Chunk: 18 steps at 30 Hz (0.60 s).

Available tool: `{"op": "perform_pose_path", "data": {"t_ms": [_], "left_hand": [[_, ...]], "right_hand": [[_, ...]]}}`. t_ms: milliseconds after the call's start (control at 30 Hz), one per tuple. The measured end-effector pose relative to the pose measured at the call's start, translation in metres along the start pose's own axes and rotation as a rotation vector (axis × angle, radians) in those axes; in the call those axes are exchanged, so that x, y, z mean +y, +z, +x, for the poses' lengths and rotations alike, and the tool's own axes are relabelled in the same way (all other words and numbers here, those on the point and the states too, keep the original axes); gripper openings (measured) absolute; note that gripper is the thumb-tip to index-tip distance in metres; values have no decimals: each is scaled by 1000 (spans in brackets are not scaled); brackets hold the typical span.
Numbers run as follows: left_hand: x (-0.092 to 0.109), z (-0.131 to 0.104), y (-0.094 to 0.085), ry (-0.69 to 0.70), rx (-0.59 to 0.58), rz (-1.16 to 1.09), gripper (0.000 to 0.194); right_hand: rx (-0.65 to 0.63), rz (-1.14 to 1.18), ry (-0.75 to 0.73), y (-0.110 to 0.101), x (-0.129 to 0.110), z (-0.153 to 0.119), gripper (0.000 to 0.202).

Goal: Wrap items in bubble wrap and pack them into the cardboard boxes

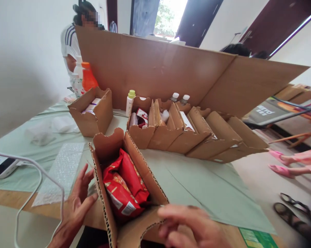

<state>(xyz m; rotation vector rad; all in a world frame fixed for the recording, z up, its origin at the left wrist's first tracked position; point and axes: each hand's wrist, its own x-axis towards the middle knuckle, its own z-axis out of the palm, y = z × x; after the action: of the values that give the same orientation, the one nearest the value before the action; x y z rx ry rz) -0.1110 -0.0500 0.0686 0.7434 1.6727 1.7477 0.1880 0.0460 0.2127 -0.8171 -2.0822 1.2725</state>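
An open cardboard box (150,179) stands at the table's near edge, with red printed packets (126,186) inside. Beside its left wall is my left hand (79,203), fingers spread and holding nothing. My right hand (189,225) is at the box's near right corner, its index finger and thumb around the edge of the cardboard; the other fingers are curled and partly blurred. A sheet of bubble wrap (61,172) lies left of the box, next to my left hand.
Several cardboard bins (168,137) stand in a row behind, another box (93,120) at left. A tall cardboard panel (155,69) rises behind them. Also in view are an orange bottle (88,77), a white cable (42,165) and a person (70,44) at back left.
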Motion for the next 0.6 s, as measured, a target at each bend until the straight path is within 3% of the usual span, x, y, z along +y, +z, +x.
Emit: {"op": "perform_pose_path", "data": {"t_ms": [67, 133, 267, 367, 467, 600], "left_hand": [[0, 0, -3, -28, -61, 37, 83], [-2, -1, -5, -47, -67, 54, 80], [-2, -3, -1, -83, 52, 79, 71], [8, 1, 11, -81, 110, 114, 69], [21, 10, 27, -34, 148, 119, 72], [30, 19, 48, -17, 275, -6, 77]], "right_hand": [[213, 151, 29, -8, 23, 12, 20], [330, 175, 64, -9, 51, 41, 18], [123, 60, 57, 11, 100, 120, 25], [77, 63, 29, 30, 126, 163, 36], [99, 73, 47, 41, 143, 178, 43], [71, 77, 78, 39, 150, 164, 54]]}}
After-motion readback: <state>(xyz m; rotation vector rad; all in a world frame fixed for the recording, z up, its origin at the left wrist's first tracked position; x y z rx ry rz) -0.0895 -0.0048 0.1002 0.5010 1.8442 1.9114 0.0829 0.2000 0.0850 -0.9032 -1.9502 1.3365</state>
